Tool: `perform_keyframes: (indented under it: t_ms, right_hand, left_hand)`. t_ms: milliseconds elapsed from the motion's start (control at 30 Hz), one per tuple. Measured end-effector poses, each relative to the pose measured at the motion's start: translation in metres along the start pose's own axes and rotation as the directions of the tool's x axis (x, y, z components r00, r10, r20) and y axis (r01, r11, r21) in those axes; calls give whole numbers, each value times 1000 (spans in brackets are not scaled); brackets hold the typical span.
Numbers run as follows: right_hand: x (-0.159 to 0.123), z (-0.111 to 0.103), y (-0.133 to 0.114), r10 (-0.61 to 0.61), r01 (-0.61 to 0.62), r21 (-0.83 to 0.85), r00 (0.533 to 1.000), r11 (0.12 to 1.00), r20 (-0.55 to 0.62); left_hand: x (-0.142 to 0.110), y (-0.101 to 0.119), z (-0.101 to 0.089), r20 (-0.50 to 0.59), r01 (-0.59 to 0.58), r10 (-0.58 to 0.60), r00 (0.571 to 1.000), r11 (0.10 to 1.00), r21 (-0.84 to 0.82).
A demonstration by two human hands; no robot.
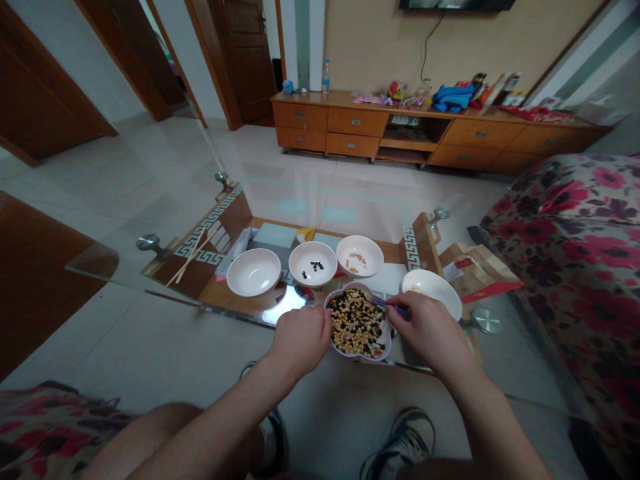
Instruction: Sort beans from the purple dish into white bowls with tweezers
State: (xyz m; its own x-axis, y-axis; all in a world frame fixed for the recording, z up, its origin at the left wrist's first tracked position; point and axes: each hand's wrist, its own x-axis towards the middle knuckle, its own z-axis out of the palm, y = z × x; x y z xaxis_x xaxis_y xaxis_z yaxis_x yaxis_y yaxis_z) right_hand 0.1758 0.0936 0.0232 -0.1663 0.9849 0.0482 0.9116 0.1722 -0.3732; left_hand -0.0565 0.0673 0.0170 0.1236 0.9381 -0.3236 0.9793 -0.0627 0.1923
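My left hand (304, 335) is closed on the left rim of a pale, scalloped bowl (336, 343) full of mixed dark and yellowish beans (356, 323). In my right hand (425, 327) is a thin purple utensil (387, 304), pinched between thumb and fingers. Its tip reaches over the bowl's upper right part, and I cannot make out its shape. Behind the bowl stand white bowls: one (254, 272) with nothing visible in it, one (313, 252) with several black beans, and one (360, 247) with several orange-tan pieces. Another white bowl (447, 293) is partly hidden by my right hand.
All the bowls stand on a glass-topped table (125, 267) with metal supports. Two wooden chopsticks (187, 260) lie crossed at the left. At the right is a brown paper bag (480, 270) beside a flower-patterned sofa (575, 220). A wooden cabinet (355, 123) stands along the far wall.
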Motion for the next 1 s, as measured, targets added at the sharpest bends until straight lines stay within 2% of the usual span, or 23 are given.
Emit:
perform_keyframes:
  t_ms: [200,567,800,1000]
  right_hand:
    - [-1,-3,-4,34,-32,-51,999,998,27]
    - [-1,-6,-6,24,-22,-69,999,997,34]
    - [0,-8,-6,1,-2,-9,998,1000,-61]
    - [2,-6,-9,0,13,54,975,998,-222]
  left_hand:
    - [0,0,1,-3,-2,2,1000,1000,0]
    - [0,-1,2,4,0,0,1000,1000,-3]
    - [0,-1,1,6,0,0,1000,1000,-4]
    - [1,0,1,1,1,-1,1000,1000,-3]
